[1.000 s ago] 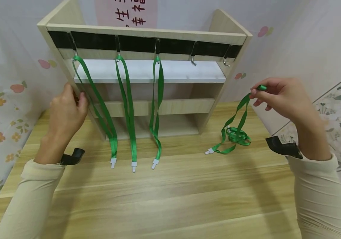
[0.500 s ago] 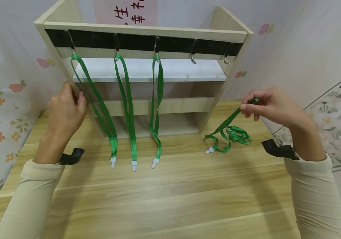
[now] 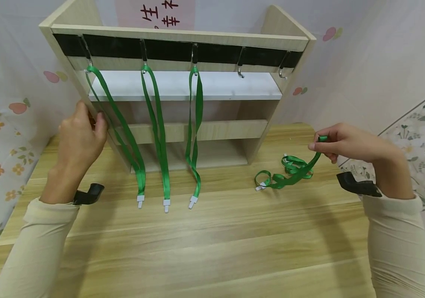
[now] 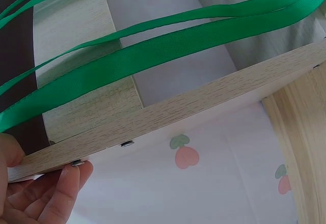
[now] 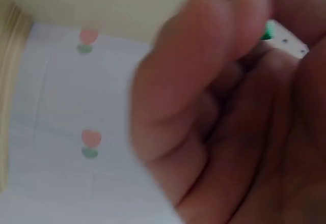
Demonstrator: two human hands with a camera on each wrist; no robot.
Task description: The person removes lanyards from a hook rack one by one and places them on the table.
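My left hand (image 3: 82,138) grips the left side panel of a wooden rack (image 3: 227,126); in the left wrist view, thumb and fingers (image 4: 60,198) lie on either side of the panel edge (image 4: 168,107). At the right, my right hand (image 3: 354,144) pinches one end of a green lanyard (image 3: 293,179) between thumb and fingers. Its strap slopes down to a white clip (image 3: 260,186) at the table. Behind it lies a coiled green lanyard (image 3: 290,162). Fingers hide most of the held end in the right wrist view.
Three green lanyards (image 3: 199,103) hang from the rack's left and middle hooks, clips over the table (image 3: 212,248). Two bare hooks (image 3: 240,71) are at the right of the black strip (image 3: 216,54). Patterned cloth (image 3: 7,136) covers the wall at left.
My right hand has lowered with the lanyard end, moving left and then back right; the strap now slants low across the coil. My left hand keeps its grip on the rack.
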